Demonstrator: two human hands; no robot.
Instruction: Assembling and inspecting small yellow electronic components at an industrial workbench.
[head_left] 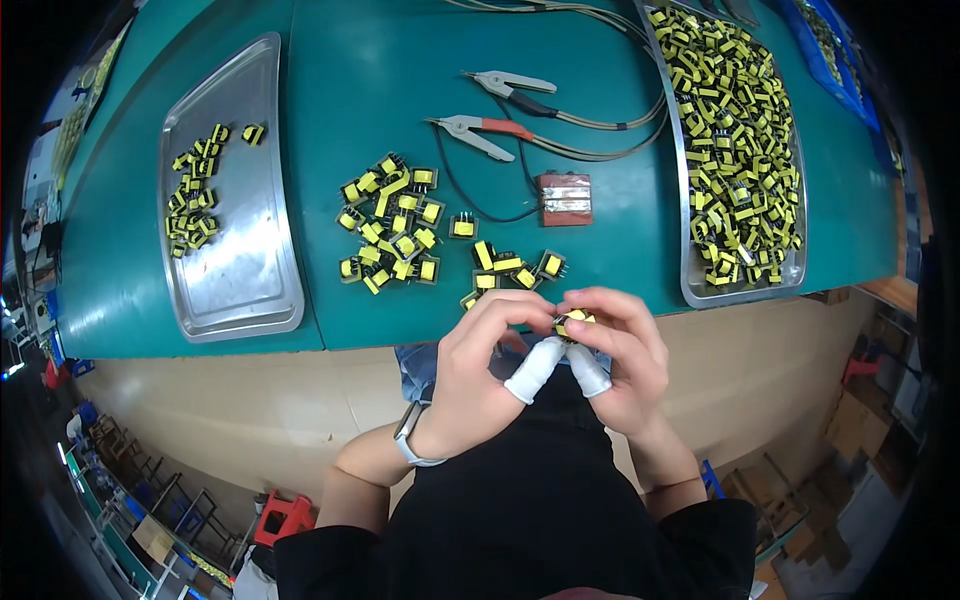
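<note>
At the counter [330, 60], the left hand [475, 355] and right hand [636, 368] both grip one yellow-black component [577, 317], likely to keep it steady.

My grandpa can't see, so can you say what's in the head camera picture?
A person's left hand and right hand hold a small yellow-and-black part at a green table. More such parts lie loose and in two metal trays.

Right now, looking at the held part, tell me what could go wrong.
The small yellow-and-black part, pinched by the left hand and right hand near the edge of the table, might slip and fall. The left hand could also nudge the loose parts just beyond it.
</note>
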